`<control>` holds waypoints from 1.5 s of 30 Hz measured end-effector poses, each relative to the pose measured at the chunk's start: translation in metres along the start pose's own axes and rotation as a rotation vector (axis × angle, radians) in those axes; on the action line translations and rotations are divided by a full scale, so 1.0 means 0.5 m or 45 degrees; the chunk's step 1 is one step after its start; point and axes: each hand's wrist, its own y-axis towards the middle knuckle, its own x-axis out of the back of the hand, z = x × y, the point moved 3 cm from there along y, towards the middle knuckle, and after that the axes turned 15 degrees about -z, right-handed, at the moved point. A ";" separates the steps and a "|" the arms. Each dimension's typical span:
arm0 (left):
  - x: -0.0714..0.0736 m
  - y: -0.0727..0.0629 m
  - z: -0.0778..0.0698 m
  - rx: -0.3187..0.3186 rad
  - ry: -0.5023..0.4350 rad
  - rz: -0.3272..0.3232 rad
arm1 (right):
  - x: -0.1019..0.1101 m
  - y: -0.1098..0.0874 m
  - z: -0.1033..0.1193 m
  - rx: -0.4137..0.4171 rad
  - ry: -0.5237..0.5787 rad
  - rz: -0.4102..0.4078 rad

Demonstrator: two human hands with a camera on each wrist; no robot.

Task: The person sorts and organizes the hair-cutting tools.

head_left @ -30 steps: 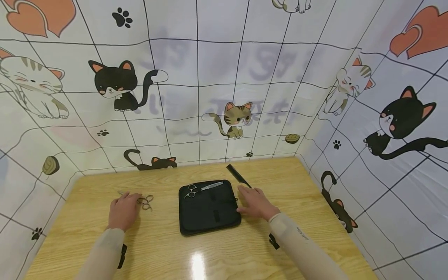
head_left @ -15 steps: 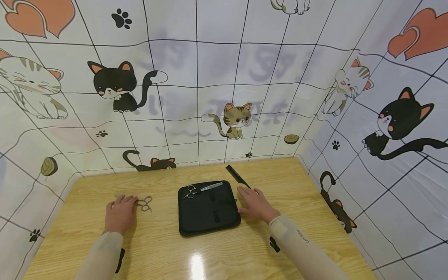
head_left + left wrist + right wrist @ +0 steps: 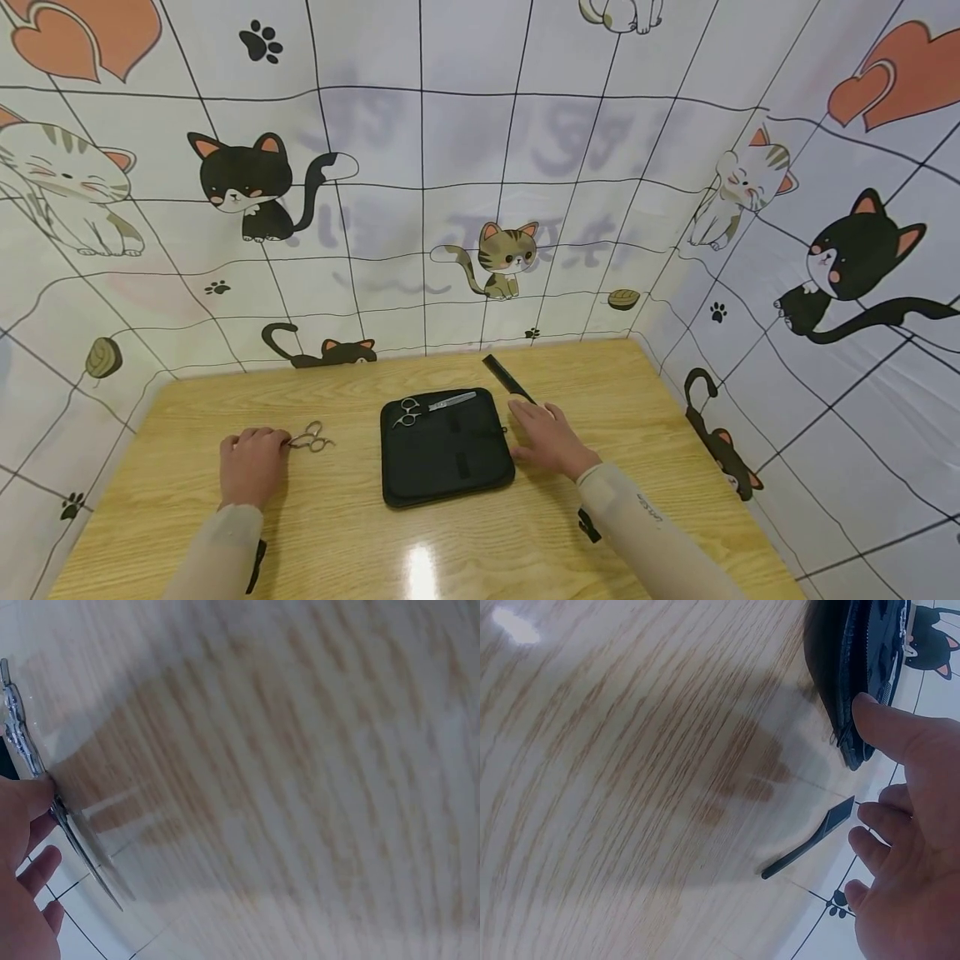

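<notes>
My left hand (image 3: 255, 468) pinches a pair of silver scissors (image 3: 313, 438) at the left of the table. Their finger rings point right, and the hand hides the blades in the head view. In the left wrist view, thumb and forefinger grip the scissors (image 3: 24, 739) near the middle, and a thin blade runs down past them. With relaxed fingers, my right hand (image 3: 551, 437) lies beside a black zip case (image 3: 442, 458), its thumb at the case's right edge. A second pair of scissors with a comb-like blade (image 3: 450, 402) lies on the case. A black comb (image 3: 506, 379) lies just beyond the right fingers.
The wooden table (image 3: 360, 533) meets a cat-printed cloth wall (image 3: 390, 208) at its back edge. More of the same cloth rises along the left and right sides. A bright light reflection shows on the table's front.
My left hand has drawn slightly back toward me and left, and the scissors have turned, shifting with it. The right hand, the case and the comb stay in place.
</notes>
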 end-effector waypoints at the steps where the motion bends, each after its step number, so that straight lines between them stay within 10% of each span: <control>1: -0.001 -0.001 0.001 -0.007 0.001 -0.011 | 0.000 0.000 0.000 0.001 -0.002 0.002; 15: -0.010 -0.013 -0.010 -0.226 0.171 0.090 | -0.002 -0.003 0.006 0.036 -0.007 -0.002; 25: -0.006 -0.016 -0.028 -0.236 0.214 0.078 | 0.000 0.001 0.010 0.030 -0.017 -0.019; 45: 0.003 0.017 -0.137 -0.234 -0.018 -0.034 | 0.014 0.019 0.056 0.140 0.015 -0.197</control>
